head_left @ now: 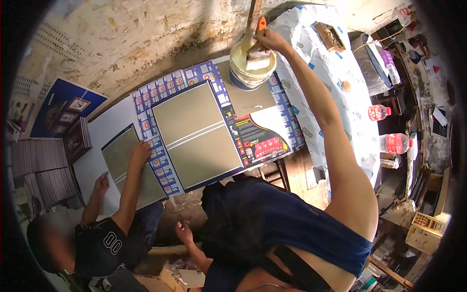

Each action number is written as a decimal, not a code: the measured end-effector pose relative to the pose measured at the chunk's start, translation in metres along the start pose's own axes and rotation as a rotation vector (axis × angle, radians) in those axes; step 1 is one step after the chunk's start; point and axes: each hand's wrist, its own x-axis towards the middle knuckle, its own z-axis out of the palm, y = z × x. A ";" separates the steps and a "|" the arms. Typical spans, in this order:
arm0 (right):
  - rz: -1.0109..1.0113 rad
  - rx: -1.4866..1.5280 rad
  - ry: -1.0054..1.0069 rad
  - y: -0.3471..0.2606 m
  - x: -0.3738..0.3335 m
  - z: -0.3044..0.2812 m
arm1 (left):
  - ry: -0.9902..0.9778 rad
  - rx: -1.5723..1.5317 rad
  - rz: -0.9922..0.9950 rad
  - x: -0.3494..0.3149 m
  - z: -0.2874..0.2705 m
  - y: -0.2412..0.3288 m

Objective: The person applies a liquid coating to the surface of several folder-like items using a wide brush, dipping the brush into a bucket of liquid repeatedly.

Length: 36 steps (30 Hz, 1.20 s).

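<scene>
My right hand is stretched far out and closed on a wide paintbrush with an orange handle. Its pale, coated bristles are at the mouth of a white bucket smeared with a cream-coloured paste. Below the table's near edge, my left hand hangs with loosely bent fingers apart and nothing visible in them. Between my hands lies a grey-brown board panel with a dark blue border and two white strips across its middle. It rests on blue-and-white printed sheets.
At left, a co-worker's hands are at a similar smaller panel. A red-and-black printed sheet lies beside the bucket. White printed wrapping covers the right side, with a wooden block and red-labelled bottles. Stacked boards stand far left.
</scene>
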 end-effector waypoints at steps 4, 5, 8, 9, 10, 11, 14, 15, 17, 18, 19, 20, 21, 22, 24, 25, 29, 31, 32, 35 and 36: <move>0.074 -0.275 -0.304 -0.026 0.004 -0.001 | -0.045 -0.006 0.133 -0.033 0.004 0.045; 0.071 -0.271 -0.305 -0.032 0.011 -0.003 | -0.041 -0.006 0.132 -0.030 0.002 0.053; -0.050 -0.408 -0.327 -0.067 0.024 -0.010 | -0.018 -0.024 0.154 -0.029 0.007 0.077; -0.099 -0.429 -0.350 -0.077 0.029 -0.014 | 0.019 -0.113 0.282 -0.040 0.002 0.104; -0.122 -0.489 -0.367 -0.086 0.031 -0.018 | 0.058 -0.203 0.409 -0.044 0.002 0.125; -0.123 -0.545 -0.378 -0.095 0.025 -0.032 | 0.086 -0.140 0.536 -0.029 0.005 0.140; -0.186 -0.753 -0.403 -0.142 0.029 -0.020 | 0.185 0.142 0.647 -0.049 -0.003 0.214; -0.221 -0.826 -0.399 -0.149 0.036 -0.010 | 0.205 0.178 0.749 -0.049 0.002 0.236; -0.496 -0.991 -0.310 -0.179 0.013 0.029 | 0.251 0.239 0.884 -0.042 0.014 0.253; -0.474 -1.090 -0.373 -0.201 -0.008 0.053 | 0.268 0.267 0.941 -0.037 0.023 0.255; -0.604 -1.117 -0.414 -0.195 -0.013 0.077 | 0.231 0.354 0.884 -0.041 0.027 0.266; -0.727 -1.189 -0.349 -0.196 -0.031 0.105 | 0.194 0.433 0.818 -0.047 0.031 0.274; -0.688 -1.044 -0.250 -0.202 -0.050 0.134 | 0.213 0.426 0.794 -0.051 0.036 0.276; -0.695 -0.965 -0.290 -0.206 -0.066 0.158 | 0.194 0.485 0.742 -0.051 0.043 0.277; -0.971 -0.783 0.009 -0.162 -0.063 0.223 | 0.172 0.549 0.710 -0.049 0.053 0.282; -0.903 -0.614 -0.097 -0.179 -0.083 0.243 | 0.160 0.545 0.664 -0.048 0.059 0.274; -0.600 0.171 0.073 -0.178 -0.129 0.306 | 0.217 0.572 0.628 -0.044 0.071 0.258; -0.525 0.156 0.025 -0.126 -0.120 0.326 | 0.210 0.531 0.642 -0.041 0.074 0.259; -0.438 0.151 -0.005 -0.098 -0.116 0.324 | 0.207 0.508 0.668 -0.039 0.073 0.259; -0.301 0.118 0.151 -0.064 -0.102 0.273 | 0.234 0.565 0.650 -0.041 0.063 0.261; -0.321 0.047 0.279 -0.044 -0.097 0.252 | 0.217 0.562 0.663 -0.030 0.062 0.268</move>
